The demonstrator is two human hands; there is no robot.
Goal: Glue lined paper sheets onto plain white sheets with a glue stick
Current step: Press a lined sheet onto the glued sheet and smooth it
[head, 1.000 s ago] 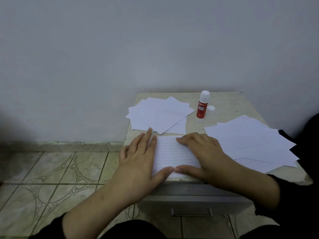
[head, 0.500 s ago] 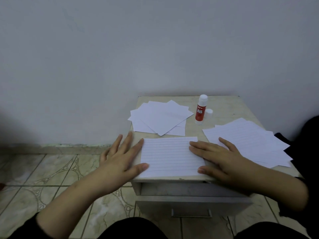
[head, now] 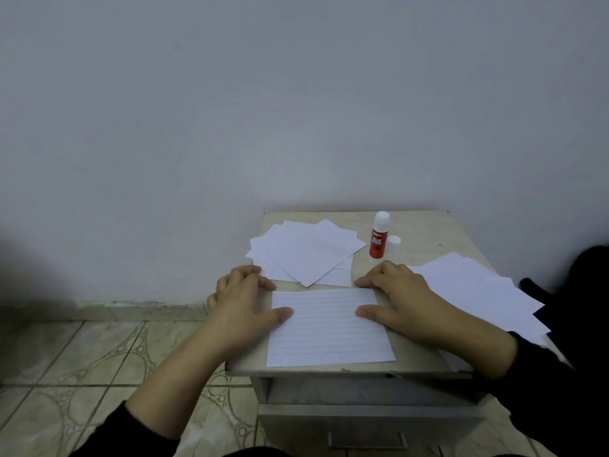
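Head view: small beige counter w/ a drawer below, set against a plain wall, tiled floor on the left.

Lined sheet lies flat at the counter's front edge, centre. Left hand rests palm-down on its left edge, fingers straight & spread, thumb tip on the paper; grips nothing. Right hand does the same on the right edge, fingers flat, thumb tip on the sheet; also grips nothing. Both press rather than pinch. Dark sleeves on both forearms.

Behind the lined sheet, a fanned pile of plain white sheets at back left. Glue stick, red body w/ white top, stands upright at back centre, its white cap just beside it on the right. Loose stack of lined sheets spreads over the right side, partly under the right forearm.

Can't tell if a plain sheet lies beneath the pressed one.
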